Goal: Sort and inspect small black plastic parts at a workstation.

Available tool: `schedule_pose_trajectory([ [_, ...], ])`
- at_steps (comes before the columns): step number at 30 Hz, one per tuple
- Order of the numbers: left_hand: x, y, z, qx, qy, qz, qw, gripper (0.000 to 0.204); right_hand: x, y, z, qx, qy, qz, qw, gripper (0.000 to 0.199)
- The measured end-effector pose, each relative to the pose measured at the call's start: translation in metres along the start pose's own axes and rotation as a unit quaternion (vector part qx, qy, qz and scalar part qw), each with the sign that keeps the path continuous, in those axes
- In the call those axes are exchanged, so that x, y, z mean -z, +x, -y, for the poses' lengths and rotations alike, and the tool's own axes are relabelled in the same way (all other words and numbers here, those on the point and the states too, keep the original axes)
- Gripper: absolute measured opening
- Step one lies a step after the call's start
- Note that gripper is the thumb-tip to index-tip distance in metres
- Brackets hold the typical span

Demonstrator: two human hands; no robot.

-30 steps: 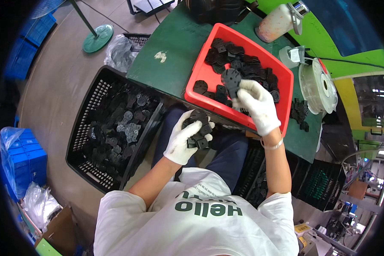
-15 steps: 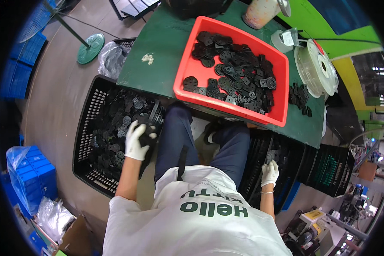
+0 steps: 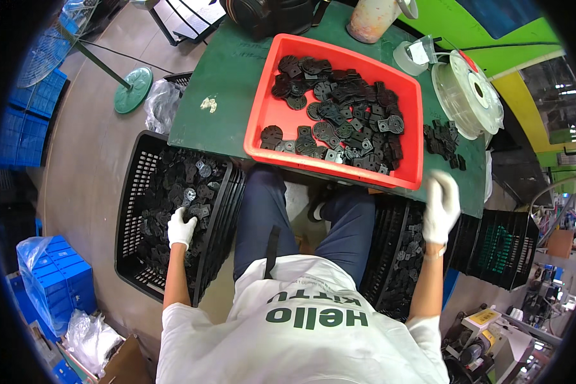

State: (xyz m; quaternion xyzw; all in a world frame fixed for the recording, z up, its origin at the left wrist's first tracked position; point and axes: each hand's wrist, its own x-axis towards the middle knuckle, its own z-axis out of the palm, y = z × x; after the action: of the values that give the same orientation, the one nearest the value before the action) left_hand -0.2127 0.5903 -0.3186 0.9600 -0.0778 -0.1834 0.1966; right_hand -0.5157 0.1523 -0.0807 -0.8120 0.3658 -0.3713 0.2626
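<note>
My left hand (image 3: 182,230), in a white glove, is down in the black crate (image 3: 127,221) at the left. Its thumb and fingers curl round a black plastic part (image 3: 189,216) among a heap of similar dark pieces. My right hand (image 3: 441,208), also gloved in white, is raised just off the right front edge of the green table. It is smeared by motion, and whether anything is in it does not show. Nearest it are a red tray (image 3: 257,121) of flat black plastic parts (image 3: 358,121) and a lower black crate (image 3: 390,246) holding more parts.
On the green table (image 3: 201,131) stand a white spool (image 3: 470,96), a stained jug (image 3: 372,19), a clear tub (image 3: 409,59), a dark bag (image 3: 269,16) and loose black parts (image 3: 441,142). A fan base (image 3: 133,90) and blue boxes (image 3: 59,281) stand at the left.
My right hand has risen from the right crate toward the table edge. My left hand has come back toward me, deeper over the left crate's parts. The view has shifted slightly.
</note>
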Motion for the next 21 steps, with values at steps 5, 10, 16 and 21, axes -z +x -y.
schedule_pose_trajectory([
  [5,0.011,-0.007,-0.057,-0.148,-0.049,-0.099,0.983,0.043,-0.123,0.076,0.033,0.108,-0.086,0.284,0.949,0.036],
  [10,0.024,-0.033,-0.113,-0.187,-0.180,-0.141,0.955,0.041,-0.170,0.092,0.009,0.172,-0.236,0.336,0.896,0.042],
  [16,0.048,-0.066,-0.188,-0.151,-0.505,-0.007,0.850,0.029,-0.144,0.090,0.005,-0.209,0.150,0.345,0.903,0.035],
  [21,0.060,-0.084,-0.237,-0.186,-0.602,0.052,0.775,0.025,-0.115,0.076,0.036,-0.276,0.305,0.324,0.852,0.026],
])
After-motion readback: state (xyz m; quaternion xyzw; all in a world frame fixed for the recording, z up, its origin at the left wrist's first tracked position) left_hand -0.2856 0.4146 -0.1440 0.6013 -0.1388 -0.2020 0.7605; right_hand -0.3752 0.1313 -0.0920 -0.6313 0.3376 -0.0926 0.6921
